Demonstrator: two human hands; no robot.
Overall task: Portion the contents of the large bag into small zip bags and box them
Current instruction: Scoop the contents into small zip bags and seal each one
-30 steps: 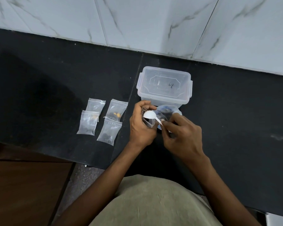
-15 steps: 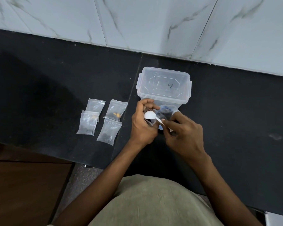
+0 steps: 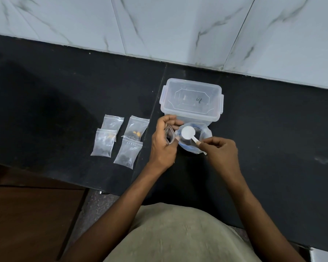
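Head view: scooping another portion, mid-frame.
Right hand (image 3: 221, 155) pinches the white scoop (image 3: 188, 133) over the large bag (image 3: 203, 138); left hand (image 3: 164, 143) holds a small zip bag (image 3: 169, 136) open. Next, likely dip, then tip sideways. Closed box (image 3: 191, 100) waits behind.

A black stone worktop (image 3: 55, 87) meets a white marble-veined tiled wall (image 3: 159, 25) at its far edge; brown wooden floor (image 3: 27, 214) lies below its near edge.
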